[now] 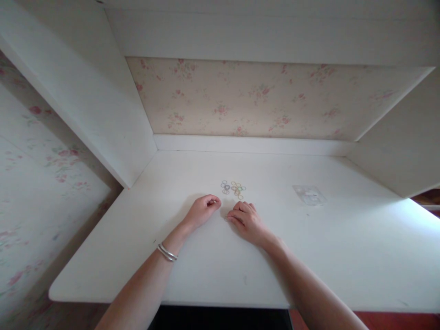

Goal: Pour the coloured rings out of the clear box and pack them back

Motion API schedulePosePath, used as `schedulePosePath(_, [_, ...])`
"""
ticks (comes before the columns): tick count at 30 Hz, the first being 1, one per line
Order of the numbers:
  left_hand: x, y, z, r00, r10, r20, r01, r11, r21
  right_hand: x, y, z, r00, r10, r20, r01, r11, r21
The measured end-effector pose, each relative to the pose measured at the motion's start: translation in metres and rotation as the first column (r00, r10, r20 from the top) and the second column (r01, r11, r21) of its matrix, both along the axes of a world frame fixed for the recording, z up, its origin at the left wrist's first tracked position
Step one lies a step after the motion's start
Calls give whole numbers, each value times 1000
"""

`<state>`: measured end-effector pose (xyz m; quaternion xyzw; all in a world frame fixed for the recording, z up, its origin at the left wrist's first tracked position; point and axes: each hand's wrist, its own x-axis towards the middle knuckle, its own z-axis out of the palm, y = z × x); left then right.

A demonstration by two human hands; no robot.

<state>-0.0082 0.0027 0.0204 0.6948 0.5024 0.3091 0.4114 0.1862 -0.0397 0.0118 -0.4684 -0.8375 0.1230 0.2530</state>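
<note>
1. Left hand (202, 211): above the table (213, 270), just short of the rings. Fingers curled, thumb and index tips drawn close together; whether they pinch anything, cannot tell.
2. Right hand (248, 222): low at the table, near the left hand but apart from it. Fingers bent, thumb and index tips narrow; something small and thin shows by the tips, too small to tell whether held.
3. Silver-toned rings (226, 186): small loose cluster, partly overlapping, on the table beyond the gap between the hands.
4. Gold-toned rings (237, 187): second cluster, just right of the silver-toned, with a greenish one among them.
5. Clear plastic bag (309, 195): flat on the table, well to the right of the rings.
6. Bangles (167, 252): silver-coloured, on the left wrist.
7. Floral panel (240, 98): upright behind the white table, framed by white boards.
</note>
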Motion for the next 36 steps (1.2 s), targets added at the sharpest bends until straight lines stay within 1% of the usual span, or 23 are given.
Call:
schedulePosePath(7, [-1, 1, -3, 1000, -7, 19, 7, 1000, 6, 0, -1, 2, 998, 34, 56, -33, 999, -11])
schedulePosePath(11, [0, 1, -2, 1000, -14, 25, 14, 1000, 2, 0, -1, 2, 997, 58, 56, -58, 998, 10])
schedulePosePath(16, [0, 1, -3, 1000, -14, 26, 14, 1000, 3, 0, 0, -3, 997, 52, 52, -55, 997, 50])
schedulePosePath(20, [0, 1, -2, 1000, -16, 21, 16, 1000, -2, 0, 2, -7, 997, 58, 56, -61, 997, 57])
schedulePosePath(29, [0, 2, -6, 999, -36, 22, 36, 999, -6, -2, 0, -2, 999, 33, 39, -36, 997, 63])
schedulePosePath(36, [1, 2, -6, 999, -38, 11, 38, 999, -2, -2, 1, -7, 999, 47, 27, -48, 996, 72])
